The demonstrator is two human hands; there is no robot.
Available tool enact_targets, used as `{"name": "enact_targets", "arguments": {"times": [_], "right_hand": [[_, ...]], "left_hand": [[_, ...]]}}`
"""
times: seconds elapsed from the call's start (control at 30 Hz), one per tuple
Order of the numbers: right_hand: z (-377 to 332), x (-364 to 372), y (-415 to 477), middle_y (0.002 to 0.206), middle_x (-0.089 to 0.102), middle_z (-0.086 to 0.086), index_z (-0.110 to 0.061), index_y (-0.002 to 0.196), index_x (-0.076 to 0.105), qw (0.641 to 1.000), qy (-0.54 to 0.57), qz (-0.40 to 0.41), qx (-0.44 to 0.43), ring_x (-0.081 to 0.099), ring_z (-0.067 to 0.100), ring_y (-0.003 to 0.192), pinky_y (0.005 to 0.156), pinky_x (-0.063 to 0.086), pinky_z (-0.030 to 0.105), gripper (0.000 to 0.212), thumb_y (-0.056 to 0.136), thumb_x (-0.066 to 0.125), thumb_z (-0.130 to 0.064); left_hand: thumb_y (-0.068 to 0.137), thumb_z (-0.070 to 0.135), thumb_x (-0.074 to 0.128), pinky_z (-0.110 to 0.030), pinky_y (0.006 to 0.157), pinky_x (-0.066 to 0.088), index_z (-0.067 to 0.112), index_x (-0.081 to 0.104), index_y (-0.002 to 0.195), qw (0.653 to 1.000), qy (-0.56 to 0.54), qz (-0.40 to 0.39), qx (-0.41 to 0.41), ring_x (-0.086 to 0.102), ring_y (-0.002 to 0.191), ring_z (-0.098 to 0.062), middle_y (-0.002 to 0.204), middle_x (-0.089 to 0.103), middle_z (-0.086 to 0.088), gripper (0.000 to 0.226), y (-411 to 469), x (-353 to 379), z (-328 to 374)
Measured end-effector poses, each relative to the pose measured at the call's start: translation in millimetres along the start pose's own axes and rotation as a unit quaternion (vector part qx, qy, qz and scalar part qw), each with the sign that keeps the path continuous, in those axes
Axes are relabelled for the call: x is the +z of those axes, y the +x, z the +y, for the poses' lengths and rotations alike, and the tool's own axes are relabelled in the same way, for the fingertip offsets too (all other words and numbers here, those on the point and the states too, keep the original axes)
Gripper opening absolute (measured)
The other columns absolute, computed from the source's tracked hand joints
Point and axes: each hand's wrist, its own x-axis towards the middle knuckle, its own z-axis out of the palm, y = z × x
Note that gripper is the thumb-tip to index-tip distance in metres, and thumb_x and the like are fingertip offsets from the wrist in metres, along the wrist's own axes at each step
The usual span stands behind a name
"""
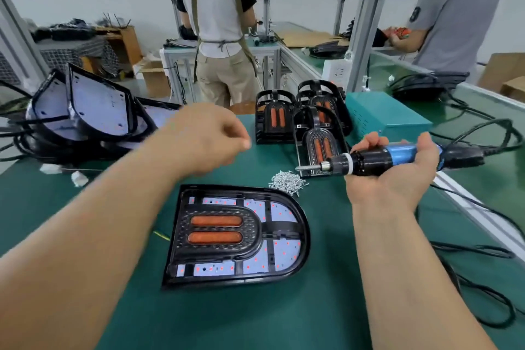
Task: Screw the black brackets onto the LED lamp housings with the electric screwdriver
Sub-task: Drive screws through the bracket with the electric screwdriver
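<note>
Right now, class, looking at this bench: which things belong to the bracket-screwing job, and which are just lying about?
Job in hand:
electric screwdriver, held in the right hand
pile of screws
lamp housing with a black bracket laid in it
spare brackets
stacked housings

Lying about:
white scraps
open cardboard box

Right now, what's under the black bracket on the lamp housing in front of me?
A white LED board with red dots shows through openings in the black bracket, inside the lamp housing. Whatever lies beneath its orange-strip centre is covered.
</note>
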Motion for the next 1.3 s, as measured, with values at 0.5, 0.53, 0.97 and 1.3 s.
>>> {"name": "enact_targets", "arguments": {"times": [0.5, 0.53, 0.97, 1.3], "right_hand": [[2.4, -3.7, 2.1, 0.056, 0.055, 0.003, -0.019, 0.087, 0.049, 1.000, 0.006, -0.008, 0.014, 0.058, 0.019, 0.049, 0.058, 0.051, 0.021, 0.027, 0.086, 0.068, -0.039], [3.1, -4.1, 1.7, 0.056, 0.055, 0.003, -0.019, 0.086, 0.050, 1.000, 0.008, -0.009, 0.014, 0.058, 0.019, 0.049, 0.058, 0.051, 0.021, 0.026, 0.086, 0.068, -0.038], [2.7, -2.4, -2.9, 0.056, 0.054, 0.001, -0.015, 0.075, 0.050, 1.000, 0.011, -0.017, 0.010, 0.056, 0.018, 0.048, 0.053, 0.050, 0.021, 0.032, 0.088, 0.065, -0.039], [0.3, -0.4, -1.2, 0.058, 0.053, 0.002, -0.016, 0.103, 0.042, 1.000, 0.028, -0.008, 0.005, 0.057, 0.018, 0.048, 0.053, 0.050, 0.023, 0.041, 0.086, 0.067, -0.044]], "left_hand": [[0.100, 0.027, 0.056, -0.032, 0.097, 0.048, 0.010, 0.066, 0.123, 0.962, 0.171, -0.213, 0.015, 0.061, 0.117, -0.025, 0.125, 0.066, -0.008, 0.031, 65.5, 94.4, 42.1], [0.100, 0.025, 0.055, -0.032, 0.097, 0.049, 0.009, 0.066, 0.123, 0.964, 0.166, -0.206, 0.009, 0.061, 0.118, -0.025, 0.126, 0.066, -0.009, 0.030, 65.7, 93.9, 41.0], [0.094, -0.001, 0.060, -0.016, 0.049, 0.055, 0.003, 0.064, 0.081, 0.851, -0.485, -0.094, -0.178, 0.065, 0.051, -0.007, 0.062, 0.068, -0.008, 0.014, 39.9, 63.5, 21.3], [0.096, 0.007, 0.058, -0.015, 0.046, 0.054, 0.000, 0.065, 0.081, 0.803, -0.540, -0.160, -0.194, 0.065, 0.048, -0.006, 0.056, 0.066, -0.005, 0.018, 1.9, 57.5, 27.0]]}}
